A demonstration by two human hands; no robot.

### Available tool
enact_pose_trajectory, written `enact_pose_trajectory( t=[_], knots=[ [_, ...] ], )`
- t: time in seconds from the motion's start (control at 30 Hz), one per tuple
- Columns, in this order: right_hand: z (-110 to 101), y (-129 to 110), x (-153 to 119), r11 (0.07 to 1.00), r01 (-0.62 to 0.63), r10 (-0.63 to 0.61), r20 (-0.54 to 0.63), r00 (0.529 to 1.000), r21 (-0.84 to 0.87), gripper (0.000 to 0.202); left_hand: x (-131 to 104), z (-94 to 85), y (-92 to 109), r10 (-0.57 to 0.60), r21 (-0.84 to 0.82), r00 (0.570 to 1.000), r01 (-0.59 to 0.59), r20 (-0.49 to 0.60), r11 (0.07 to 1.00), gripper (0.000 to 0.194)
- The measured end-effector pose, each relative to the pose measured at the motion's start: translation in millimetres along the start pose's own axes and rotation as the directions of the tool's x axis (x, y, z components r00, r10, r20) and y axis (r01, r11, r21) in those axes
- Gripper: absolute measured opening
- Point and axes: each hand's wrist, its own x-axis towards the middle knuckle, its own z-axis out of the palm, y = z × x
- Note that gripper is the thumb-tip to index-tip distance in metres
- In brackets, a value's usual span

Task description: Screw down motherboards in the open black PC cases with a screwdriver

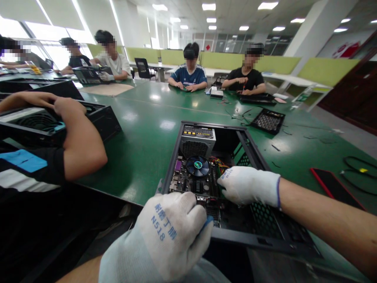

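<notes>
A: Nearest thing's the L hand, gloved white. Fingers?

B: Curled, thumb up close to the index. Smth blue at the tips; can't tell if that's glove coating or a held pc.

A: OK, biggest first?

B: Green worktop, runs way back. Co-worker on the L has an arm over another case.

A: And ours?

B: PC case lies flat, open side up, at the near edge of the worktop, right in front of the wearer. L hand's at its near-L part.

A: Inside?

B: Mobo, approx mid-L of the case. R hand, gloved too, reaches in along the mobo's R side. Fingers bent inward, tips mostly hidden, so can't tell if they pinch anything.

A: Then?

B: PSU in the far-L corner, then the fan on the mobo, then coloured wires bunched btwn PSU and R hand.

A: Progress?

B: I'd say well past half: mobo, PSU, fan all look in place.

A: Left to do?

B: Cover's off, wires look untidied, so prob. cabling + closing up. Can't make out screws or which plugs are seated.
</notes>
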Motion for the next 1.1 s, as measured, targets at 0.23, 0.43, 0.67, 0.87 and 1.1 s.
enact_pose_trajectory(
  t=[0.23, 0.43, 0.67, 0.87, 1.1],
  knots=[
    [11.4, 5.3, 6.9, 0.985, -0.065, 0.089, -0.150, 0.985, 0.159, 0.026, 0.7, -0.4, 0.0, 0.007, -0.004, 1.000, -0.007, -0.007, 1.000, 0.022],
    [3.9, 10.3, 16.4, 0.981, -0.117, 0.178, -0.499, 0.848, 0.152, 0.035, 0.5, -0.9, 0.2, 0.006, -0.002, 1.000, -0.006, 0.008, 1.000, 0.023],
    [-14.2, 4.3, 43.1, 0.997, -0.037, -0.001, -0.477, 0.879, -0.071, 0.025, 0.8, 1.3, 1.8, -0.011, 0.020, 1.000, 0.011, 0.003, 1.000, 0.022],
    [-8.7, 3.3, 45.5, 0.987, 0.076, -0.139, -0.516, 0.845, -0.142, 0.022, 1.8, 0.3, 2.5, 0.001, 0.024, 1.000, 0.000, -0.028, 1.000, 0.022],
    [-13.0, 8.7, 11.3, 1.000, -0.018, 0.022, -0.480, 0.877, 0.014, 0.023, 1.7, 0.1, 1.5, -0.007, 0.002, 1.000, 0.007, -0.012, 1.000, 0.022]
  ],
)
